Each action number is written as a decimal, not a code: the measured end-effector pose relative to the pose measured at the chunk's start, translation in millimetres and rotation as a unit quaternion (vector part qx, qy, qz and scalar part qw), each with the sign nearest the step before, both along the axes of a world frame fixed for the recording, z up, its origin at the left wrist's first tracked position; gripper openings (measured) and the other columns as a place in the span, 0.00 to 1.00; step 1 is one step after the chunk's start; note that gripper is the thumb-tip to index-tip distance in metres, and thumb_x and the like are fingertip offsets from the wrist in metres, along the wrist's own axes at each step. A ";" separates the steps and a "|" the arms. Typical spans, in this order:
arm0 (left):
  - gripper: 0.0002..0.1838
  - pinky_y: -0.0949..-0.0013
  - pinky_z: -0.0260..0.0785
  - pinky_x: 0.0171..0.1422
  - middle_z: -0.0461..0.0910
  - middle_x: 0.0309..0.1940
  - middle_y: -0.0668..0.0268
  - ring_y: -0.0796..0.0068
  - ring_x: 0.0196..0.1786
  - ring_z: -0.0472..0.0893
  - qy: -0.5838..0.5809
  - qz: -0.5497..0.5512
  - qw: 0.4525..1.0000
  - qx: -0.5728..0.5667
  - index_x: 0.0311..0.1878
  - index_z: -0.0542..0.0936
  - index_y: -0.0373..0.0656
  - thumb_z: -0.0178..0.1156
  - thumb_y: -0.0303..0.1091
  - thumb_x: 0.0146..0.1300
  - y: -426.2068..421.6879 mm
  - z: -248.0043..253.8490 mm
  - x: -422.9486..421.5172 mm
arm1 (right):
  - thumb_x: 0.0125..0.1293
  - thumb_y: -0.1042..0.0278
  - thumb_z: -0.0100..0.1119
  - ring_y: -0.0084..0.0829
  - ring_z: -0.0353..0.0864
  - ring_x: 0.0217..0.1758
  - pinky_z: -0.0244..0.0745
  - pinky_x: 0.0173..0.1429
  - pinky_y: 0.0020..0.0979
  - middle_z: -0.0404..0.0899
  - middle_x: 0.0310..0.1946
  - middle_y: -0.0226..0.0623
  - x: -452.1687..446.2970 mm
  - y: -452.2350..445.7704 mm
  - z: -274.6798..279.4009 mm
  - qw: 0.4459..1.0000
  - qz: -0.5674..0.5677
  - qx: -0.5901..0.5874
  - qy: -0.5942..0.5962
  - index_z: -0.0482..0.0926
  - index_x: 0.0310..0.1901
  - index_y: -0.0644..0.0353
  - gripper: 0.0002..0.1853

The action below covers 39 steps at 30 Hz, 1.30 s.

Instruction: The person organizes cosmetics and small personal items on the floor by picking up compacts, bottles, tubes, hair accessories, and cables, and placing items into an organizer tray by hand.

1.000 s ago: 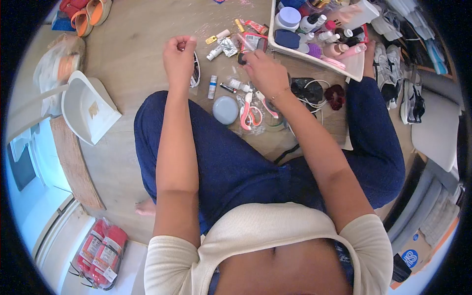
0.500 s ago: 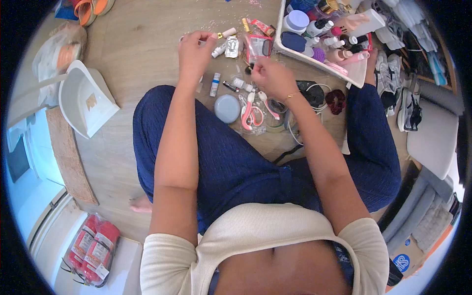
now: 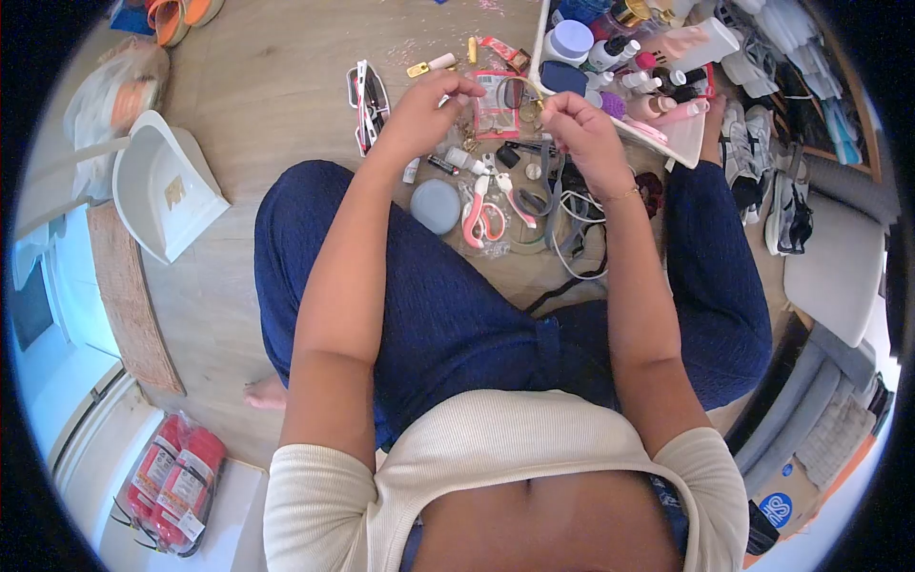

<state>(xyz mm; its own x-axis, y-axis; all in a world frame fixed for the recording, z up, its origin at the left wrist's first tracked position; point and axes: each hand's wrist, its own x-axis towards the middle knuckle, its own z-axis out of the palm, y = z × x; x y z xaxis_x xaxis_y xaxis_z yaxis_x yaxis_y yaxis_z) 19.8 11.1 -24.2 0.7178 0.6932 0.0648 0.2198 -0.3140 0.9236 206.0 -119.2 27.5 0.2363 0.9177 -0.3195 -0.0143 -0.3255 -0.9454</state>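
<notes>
Presently, one thin loop [image 3: 516, 78] hangs in the right hand's [image 3: 586, 138] pinch, above one red-edged pouch [image 3: 497, 119], extending leftward; its long axis is indeterminable. Previously, that hand was lower, near the small dark item [image 3: 507, 154]. The left hand [image 3: 424, 110], now further right, is narrow; whether it is closed cannot be told. One black-and-white case [image 3: 369, 107] is newly exposed beside it; one round container [image 3: 435, 207] lies nearer the body.

White dustpan [image 3: 152, 195], packaged red bundles [image 3: 176, 484].
</notes>
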 end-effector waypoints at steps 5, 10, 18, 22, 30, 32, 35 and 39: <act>0.07 0.60 0.65 0.51 0.77 0.39 0.64 0.61 0.47 0.75 0.209 0.050 0.968 0.131 0.35 0.82 0.47 0.60 0.34 0.54 2.5 2.9 -9.2 | 0.63 0.67 0.54 0.14 0.67 0.31 0.62 0.37 0.18 0.73 0.28 0.23 -1.4 -7.5 0.3 0.999 -0.015 0.051 -0.011 0.72 0.34 0.56 0.04; 0.10 0.58 0.61 0.52 0.74 0.37 0.66 0.63 0.48 0.73 0.314 -0.003 0.910 0.270 0.33 0.83 0.50 0.65 0.42 0.48 -14.8 -2.1 -3.3 | 0.64 0.72 0.51 0.20 0.75 0.40 0.67 0.49 0.22 0.78 0.35 0.31 -3.4 -19.5 -17.5 0.996 -0.035 0.054 0.055 0.70 0.39 0.59 0.04; 0.13 0.59 0.58 0.53 0.74 0.38 0.65 0.66 0.48 0.71 0.345 0.010 0.863 0.369 0.32 0.82 0.50 0.68 0.45 0.45 -43.7 -21.6 21.1 | 0.65 0.71 0.50 0.25 0.79 0.39 0.74 0.46 0.26 0.77 0.34 0.33 -10.5 -21.9 -13.9 0.980 -0.122 0.022 0.158 0.67 0.51 0.61 0.13; 0.15 0.59 0.59 0.53 0.74 0.35 0.63 0.64 0.46 0.72 0.356 -0.002 0.899 0.255 0.34 0.81 0.45 0.67 0.44 0.48 -36.7 -22.8 22.0 | 0.66 0.69 0.49 0.26 0.79 0.40 0.75 0.46 0.27 0.76 0.34 0.32 -10.5 -24.1 -10.3 0.971 -0.136 -0.001 0.197 0.67 0.52 0.60 0.13; 0.09 0.68 0.66 0.49 0.80 0.42 0.63 0.73 0.42 0.78 -0.007 0.010 0.941 -0.338 0.35 0.70 0.43 0.56 0.38 0.63 -13.0 17.6 1.2 | 0.67 0.70 0.46 0.26 0.79 0.40 0.75 0.47 0.29 0.77 0.34 0.33 -8.9 -23.8 -17.1 0.972 -0.146 -0.014 0.185 0.69 0.51 0.61 0.12; 0.07 0.69 0.68 0.52 0.79 0.44 0.58 0.70 0.48 0.79 -0.081 0.043 0.880 -0.466 0.40 0.68 0.42 0.51 0.35 0.67 -13.3 26.4 2.5 | 0.66 0.71 0.45 0.26 0.79 0.39 0.74 0.46 0.29 0.78 0.34 0.34 -11.5 -21.7 -18.4 0.969 -0.152 -0.008 0.194 0.69 0.50 0.61 0.12; 0.07 0.67 0.72 0.52 0.78 0.47 0.54 0.64 0.52 0.78 -0.156 0.018 0.832 -0.532 0.43 0.66 0.41 0.44 0.34 0.69 -10.7 26.6 3.3 | 0.66 0.72 0.45 0.26 0.79 0.38 0.74 0.46 0.29 0.77 0.33 0.33 -14.0 -21.2 -17.2 0.970 -0.155 -0.010 0.185 0.70 0.49 0.61 0.12; 0.10 0.66 0.75 0.51 0.75 0.49 0.50 0.60 0.53 0.78 -0.189 -0.012 0.804 -0.563 0.44 0.67 0.38 0.41 0.34 0.71 -11.8 28.1 2.1 | 0.66 0.72 0.45 0.24 0.78 0.38 0.74 0.45 0.27 0.77 0.33 0.33 -15.9 -21.4 -18.8 0.970 -0.148 -0.002 0.194 0.72 0.48 0.60 0.11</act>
